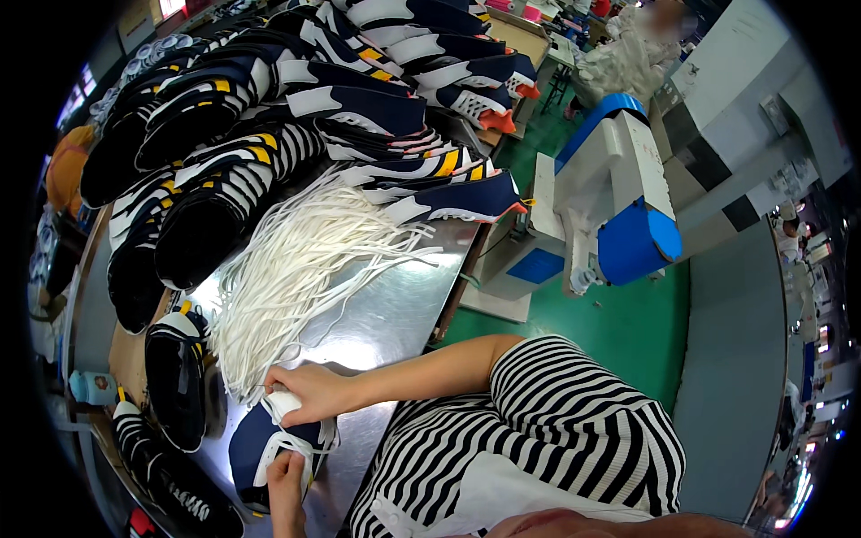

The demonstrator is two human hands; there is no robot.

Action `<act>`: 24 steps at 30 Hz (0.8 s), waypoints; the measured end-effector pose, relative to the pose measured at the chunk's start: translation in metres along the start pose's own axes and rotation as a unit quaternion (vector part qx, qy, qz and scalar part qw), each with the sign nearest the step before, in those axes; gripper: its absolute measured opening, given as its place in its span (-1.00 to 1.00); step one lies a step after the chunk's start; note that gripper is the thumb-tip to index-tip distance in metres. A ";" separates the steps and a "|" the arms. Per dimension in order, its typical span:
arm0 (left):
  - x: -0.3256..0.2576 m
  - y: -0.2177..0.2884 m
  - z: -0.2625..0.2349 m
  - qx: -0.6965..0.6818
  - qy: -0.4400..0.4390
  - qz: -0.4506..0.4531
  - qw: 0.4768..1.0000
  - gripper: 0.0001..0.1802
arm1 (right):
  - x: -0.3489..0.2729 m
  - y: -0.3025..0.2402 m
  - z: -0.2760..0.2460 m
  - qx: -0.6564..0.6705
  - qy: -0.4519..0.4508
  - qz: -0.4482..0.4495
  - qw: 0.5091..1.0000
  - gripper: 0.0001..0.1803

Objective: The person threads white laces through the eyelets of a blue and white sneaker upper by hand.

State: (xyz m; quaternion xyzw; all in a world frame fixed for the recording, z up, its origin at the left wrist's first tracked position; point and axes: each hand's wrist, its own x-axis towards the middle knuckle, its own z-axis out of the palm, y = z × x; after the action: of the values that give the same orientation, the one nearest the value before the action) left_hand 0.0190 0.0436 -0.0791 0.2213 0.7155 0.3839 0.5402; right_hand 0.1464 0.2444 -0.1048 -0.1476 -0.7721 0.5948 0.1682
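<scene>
Shiny metal bench (381, 309), with a pile of white laces (287, 269) crowding the right hand (311, 393), so a stray one could snag, I reckon. Navy shoe (247, 451) sits on the bench under both hands. Left hand (286, 484) has its grip pinched on the white lacing panel (268, 459); right's looks closed around a white flap (282, 406).

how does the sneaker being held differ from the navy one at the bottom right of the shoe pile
The right hand and left hand are on the held sneaker; neither touches the pile sneaker. The pile sneaker shows orange trim; none is visible on the held sneaker. The pile sneaker lies against other shoes; the held sneaker is apart from them. Both are navy and white.
</scene>
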 end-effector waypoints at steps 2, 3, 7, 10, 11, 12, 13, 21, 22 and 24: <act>0.005 -0.001 0.006 -0.027 0.036 0.021 0.999 -0.82 | -0.001 0.005 0.000 0.007 0.014 0.018 1.000 -0.36; 0.008 -0.004 0.009 -0.028 0.067 0.037 0.997 -0.84 | -0.001 0.007 0.000 -0.002 0.022 0.019 1.000 -0.37; 0.006 -0.046 -0.007 0.031 0.203 0.118 0.972 -0.87 | 0.009 -0.010 0.001 -0.052 -0.051 0.116 0.991 -0.30; -0.003 -0.008 -0.003 -0.043 0.239 0.089 0.966 -0.79 | 0.014 0.016 0.003 -0.020 -0.027 0.145 0.989 -0.24; -0.009 0.001 -0.001 -0.026 0.247 0.086 0.965 -0.77 | 0.015 0.018 0.003 0.028 -0.020 0.174 0.984 -0.25; -0.011 0.008 0.004 -0.011 0.251 0.087 0.964 -0.75 | 0.014 0.017 0.003 0.084 -0.016 0.213 0.973 -0.26; -0.002 0.016 0.010 0.000 0.240 0.092 0.966 -0.73 | 0.013 0.051 -0.001 0.117 0.010 0.149 0.982 -0.39; -0.003 0.012 0.006 0.053 0.193 0.049 0.979 -0.78 | 0.006 0.012 0.000 0.200 -0.036 0.226 0.953 -0.55; -0.001 0.014 0.007 0.067 0.180 0.056 0.980 -0.78 | 0.006 0.014 -0.001 0.199 -0.043 0.227 0.952 -0.55; 0.007 0.014 0.006 0.063 0.144 0.051 0.986 -0.79 | 0.004 0.016 -0.003 0.190 -0.041 0.210 0.958 -0.57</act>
State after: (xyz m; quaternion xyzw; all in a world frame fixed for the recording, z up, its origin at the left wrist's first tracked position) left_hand 0.0211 0.0595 -0.0727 0.2339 0.7962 0.3928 0.3963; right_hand 0.1446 0.2531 -0.1191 -0.2472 -0.6023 0.7584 0.0322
